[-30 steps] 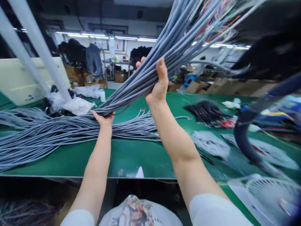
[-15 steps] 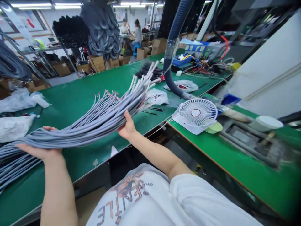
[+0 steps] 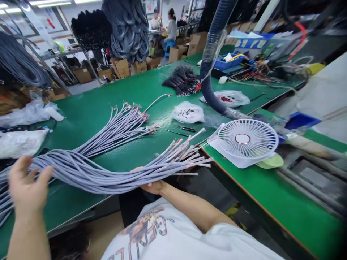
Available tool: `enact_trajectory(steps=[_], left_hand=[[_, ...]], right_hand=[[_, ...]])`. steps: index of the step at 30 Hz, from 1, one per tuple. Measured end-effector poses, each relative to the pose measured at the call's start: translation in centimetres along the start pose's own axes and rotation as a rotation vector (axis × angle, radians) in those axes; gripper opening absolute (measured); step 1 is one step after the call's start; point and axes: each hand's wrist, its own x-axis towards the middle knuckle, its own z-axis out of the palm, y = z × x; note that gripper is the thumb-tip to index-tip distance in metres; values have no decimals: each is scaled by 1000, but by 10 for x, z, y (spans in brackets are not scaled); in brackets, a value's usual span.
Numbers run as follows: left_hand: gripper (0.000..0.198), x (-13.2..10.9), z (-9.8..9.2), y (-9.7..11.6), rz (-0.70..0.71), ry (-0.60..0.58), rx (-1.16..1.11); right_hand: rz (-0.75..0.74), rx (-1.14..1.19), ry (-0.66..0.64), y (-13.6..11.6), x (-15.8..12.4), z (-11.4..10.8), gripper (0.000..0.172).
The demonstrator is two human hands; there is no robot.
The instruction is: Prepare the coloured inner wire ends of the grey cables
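A thick bundle of grey cables (image 3: 108, 180) stretches across the front of the green bench, its pale stripped ends pointing right past the bench edge. My right hand (image 3: 153, 186) supports the bundle from below near those ends, fingers curled round it and mostly hidden by the cables. On the left, my left hand (image 3: 29, 184) is raised beside the bundle, thumb and fingers spread apart, holding nothing. Behind lies a second group of grey cables (image 3: 116, 126) on the bench, its ends showing red and white wires.
A white fan (image 3: 246, 139) stands on the right bench, below a dark flexible duct (image 3: 210, 68). Tweezers (image 3: 186, 129) and a plastic bag of small parts (image 3: 188, 112) lie mid-bench. Black wire bundles (image 3: 180, 80) sit farther back, and plastic bags (image 3: 24, 141) at left.
The cable bundle has come down and toward me, its ends swinging right. My left hand has let go of it. My right hand has moved lower with the bundle, uncovering the black wires behind.
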Motion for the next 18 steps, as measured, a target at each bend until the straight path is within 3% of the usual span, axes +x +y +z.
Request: enact_trajectory(steps=[2,4,6,8,10,12,15,18], left_hand=[[95,16,47,35,249,-298,138],[109,24,110,61,486,-577,249],[108,26,172,72,585,-787,428],[101,28,223,69,691,-949,559],[90,35,258,58,727,-983,649],[78,48,280,45,708,-926,718],[69,73,298,30,628,-818,772],[69,92,309,20,517,-790,791]], right_hand=[[-39,-69,-25,-1,0,-9,63],[-53,-146,-49,0,1,-17,64],[-31,-207,-77,1,4,-25,69],[0,-260,-114,4,8,-33,76],[31,-299,-150,7,13,-41,78],[29,-302,-157,11,18,-48,77],[-16,-209,-152,17,26,-56,77],[-14,-138,-167,21,35,-61,80]])
